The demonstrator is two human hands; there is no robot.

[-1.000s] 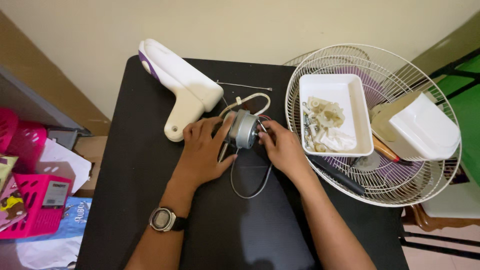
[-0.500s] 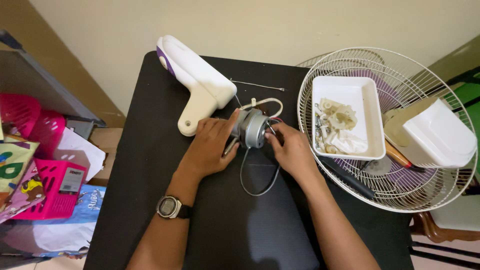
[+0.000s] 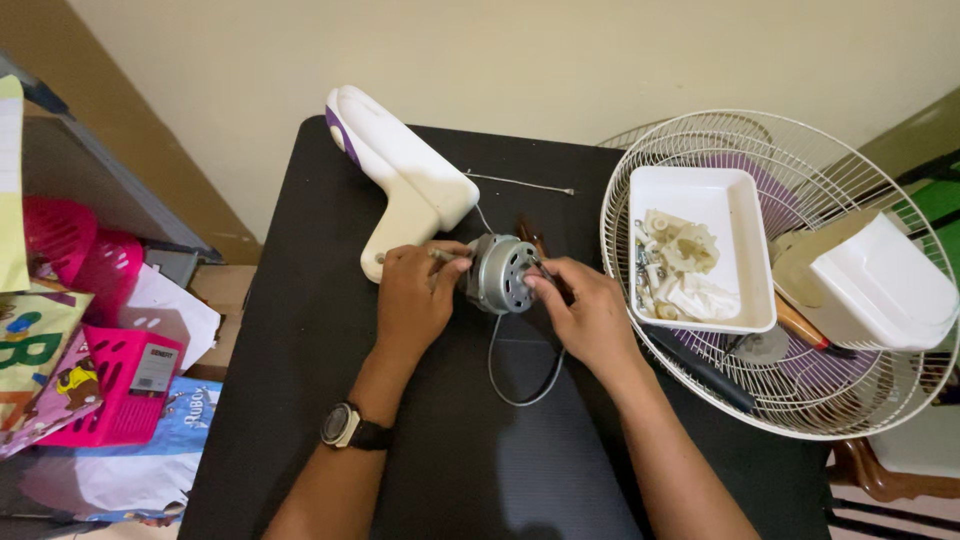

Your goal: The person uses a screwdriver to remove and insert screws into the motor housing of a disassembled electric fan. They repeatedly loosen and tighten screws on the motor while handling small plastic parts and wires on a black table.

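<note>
A small round silver motor [image 3: 503, 273] lies on its side in the middle of the black table [image 3: 300, 330]. My left hand [image 3: 418, 300], with a dark watch on its wrist, grips the motor's left end where the shaft sticks out. My right hand [image 3: 585, 313] holds the right face of the motor with its fingertips. A grey cable [image 3: 520, 375] loops from the motor toward me across the table. Just behind my left hand lies a white plastic fan housing with a purple end [image 3: 400, 175].
A white wire fan guard [image 3: 900, 400] rests on the table's right side, holding a white tray [image 3: 745, 260] of small parts, a white plastic cover [image 3: 880, 285] and a dark-handled tool [image 3: 700, 368]. A thin metal rod [image 3: 520, 183] lies near the wall. Pink baskets [image 3: 80, 250] and papers sit left of the table.
The view has shifted, so everything sits further right and lower in frame. Both hands stay on the motor, which has turned a little so its vented face shows more.
</note>
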